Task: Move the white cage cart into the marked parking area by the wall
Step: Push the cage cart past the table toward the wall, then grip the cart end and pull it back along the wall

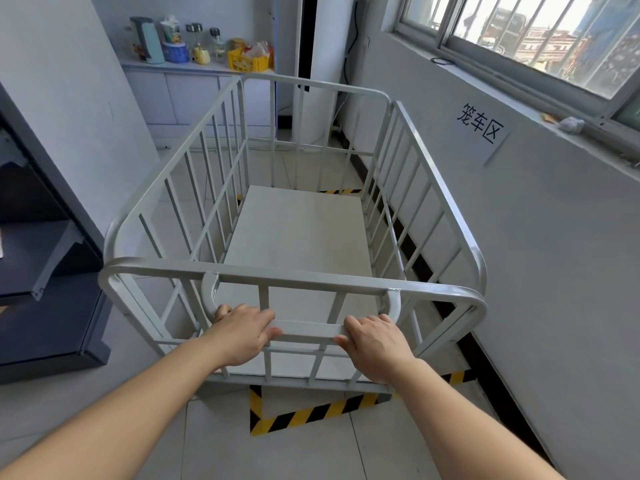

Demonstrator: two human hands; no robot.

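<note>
Here the white metal cage cart with barred sides (294, 216) stands on the tiled floor (221, 441) just beside the grey wall (561, 271), over the yellow-and-black striped tape outline (311, 412), whose near corner shows just outside the cart's near end. The left hand (240, 336) and right hand (375, 346) each have their grip closed around the flat white push handle (308, 330). A paper sign with black characters (481, 128) hangs on the wall.
</note>
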